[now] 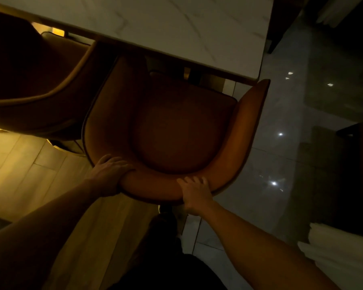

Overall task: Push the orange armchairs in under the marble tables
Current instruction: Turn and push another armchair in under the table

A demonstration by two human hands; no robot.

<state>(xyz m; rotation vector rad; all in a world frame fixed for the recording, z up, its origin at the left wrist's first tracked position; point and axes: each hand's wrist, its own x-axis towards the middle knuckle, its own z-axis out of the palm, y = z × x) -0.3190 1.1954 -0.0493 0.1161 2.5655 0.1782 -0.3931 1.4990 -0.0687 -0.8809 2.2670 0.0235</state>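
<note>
Both hands, left hand point(111, 174) and right hand point(195, 193), have fingers curled over the armchair point(176, 132) backrest (seat partly tucked), the marble counter point(176, 28) straight ahead.

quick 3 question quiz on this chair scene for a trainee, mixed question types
1. True or false: both hands grip the backrest of the orange armchair.
2. Which hand is nearer the table's corner side: A left hand, B right hand?
3. Fill in: the seat's front edge lies under the ____ table.

Key: 1 true; 2 B; 3 marble
</note>
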